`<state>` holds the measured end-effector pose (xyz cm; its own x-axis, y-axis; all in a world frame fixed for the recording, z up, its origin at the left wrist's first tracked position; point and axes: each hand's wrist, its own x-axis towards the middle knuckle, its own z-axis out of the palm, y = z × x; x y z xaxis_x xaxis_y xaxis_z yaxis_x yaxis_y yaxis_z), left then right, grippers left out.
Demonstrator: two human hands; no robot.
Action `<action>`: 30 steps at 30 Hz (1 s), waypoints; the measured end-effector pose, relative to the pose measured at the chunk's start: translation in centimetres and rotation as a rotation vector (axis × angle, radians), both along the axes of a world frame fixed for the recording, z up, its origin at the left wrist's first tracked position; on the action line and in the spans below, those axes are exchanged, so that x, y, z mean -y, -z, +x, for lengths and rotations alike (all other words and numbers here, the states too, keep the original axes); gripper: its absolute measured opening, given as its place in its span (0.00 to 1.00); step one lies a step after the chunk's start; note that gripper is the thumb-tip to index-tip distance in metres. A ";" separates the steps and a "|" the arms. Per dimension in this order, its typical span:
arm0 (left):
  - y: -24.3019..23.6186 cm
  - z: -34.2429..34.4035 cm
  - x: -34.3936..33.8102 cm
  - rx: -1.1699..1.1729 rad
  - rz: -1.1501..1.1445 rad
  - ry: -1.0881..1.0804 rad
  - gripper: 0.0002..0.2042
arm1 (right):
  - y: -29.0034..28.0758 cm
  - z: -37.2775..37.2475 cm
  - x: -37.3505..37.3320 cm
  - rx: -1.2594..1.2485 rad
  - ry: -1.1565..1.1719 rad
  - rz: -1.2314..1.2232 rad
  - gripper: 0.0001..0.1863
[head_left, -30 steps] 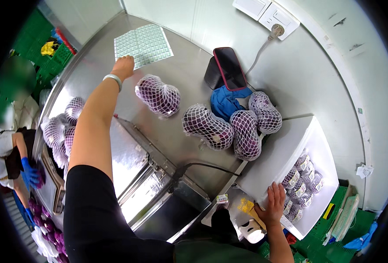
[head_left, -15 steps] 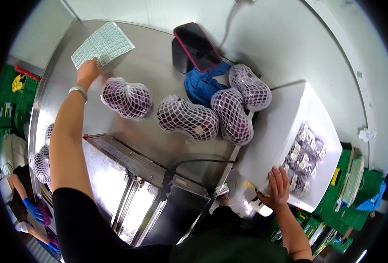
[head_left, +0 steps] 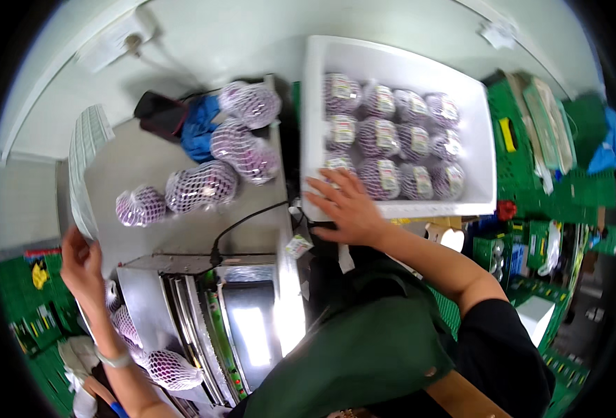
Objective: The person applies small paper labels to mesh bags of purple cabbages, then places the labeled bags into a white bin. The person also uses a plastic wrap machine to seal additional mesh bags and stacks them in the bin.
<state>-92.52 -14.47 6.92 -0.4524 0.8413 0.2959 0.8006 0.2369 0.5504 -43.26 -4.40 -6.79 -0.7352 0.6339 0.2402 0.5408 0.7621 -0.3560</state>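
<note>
Pale sheet (head_left: 85, 164), printed with a fine grid, stands curved on end past the left edge of the steel worktop (head_left: 125, 167), its near end at the thumb and fingers of the left hand (head_left: 83, 273). That grip is narrow, holding the sheet, though the exact contact of the fingertips is hard to make out; a light-coloured bracelet (head_left: 115, 360) circles the wrist. Over the near left corner of a white foam box (head_left: 487, 150), the right hand (head_left: 356, 212) lies palm down, its grip wide, fingers spread across the rim. The box is just beside the worktop's right edge, a dark gap between them. Inside, small netted purple balls (head_left: 414, 143) sit in three rows, labels facing up, one partly covered by the fingers. On the worktop, four white-netted purple bundles (head_left: 202, 187) form a slanting line from mid-surface to the far right corner. Behind them, toward the far edge, a blue cloth (head_left: 200, 132) lies against a dark object (head_left: 159, 117). At the near edge is a metal machine (head_left: 182, 265), a black cable (head_left: 242, 221) curving from it toward the right edge.
</note>
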 end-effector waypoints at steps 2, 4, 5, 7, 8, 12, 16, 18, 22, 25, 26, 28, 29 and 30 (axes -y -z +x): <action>-2.7 11.3 1.1 -0.077 -0.009 0.067 0.20 | -2.4 -0.8 1.0 -0.358 -0.063 -0.311 0.44; -3.0 21.3 0.8 -0.207 0.047 0.194 0.20 | -7.9 -1.5 1.8 -0.643 -0.063 -0.585 0.52; -2.5 25.6 0.0 -0.240 0.106 0.231 0.21 | -9.8 -1.1 1.6 -0.730 -0.025 -0.624 0.53; -1.8 34.0 -0.4 -0.382 0.121 0.268 0.21 | -14.0 2.1 0.6 -0.985 0.012 -0.742 0.40; -1.1 37.8 -0.8 -0.385 0.118 0.273 0.21 | -15.4 4.3 0.2 -1.142 -0.010 -0.853 0.26; 0.6 48.6 -1.3 -0.310 0.098 0.357 0.22 | -13.2 10.4 -1.7 -1.159 0.272 -0.648 0.20; -1.9 51.5 -5.4 -0.330 0.408 0.742 0.25 | -15.1 22.2 -3.3 -0.959 0.067 -0.439 0.13; -6.9 54.2 -7.5 -0.340 0.547 0.766 0.23 | -17.7 27.1 -2.5 -0.735 -0.063 -0.570 0.12; -10.5 57.4 -9.1 0.405 0.120 0.921 0.22 | -22.0 31.4 0.0 -0.478 -0.113 -0.728 0.14; -10.8 59.2 -9.1 0.713 -0.068 1.011 0.20 | -23.2 33.0 2.0 -0.421 -0.056 -0.662 0.14; -10.5 59.7 -8.8 0.737 -0.064 1.042 0.19 | -23.5 33.4 2.9 -0.435 0.029 -0.633 0.13; -9.3 60.7 -7.8 0.716 -0.001 1.066 0.18 | -24.1 34.1 4.8 -0.462 0.196 -0.580 0.13; -9.3 60.9 -7.2 0.716 -0.012 1.072 0.18 | -23.7 34.0 5.6 -0.550 0.267 -0.528 0.13; -9.3 61.0 -6.6 0.716 -0.023 1.075 0.19 | -23.0 33.6 6.6 -0.637 0.336 -0.477 0.13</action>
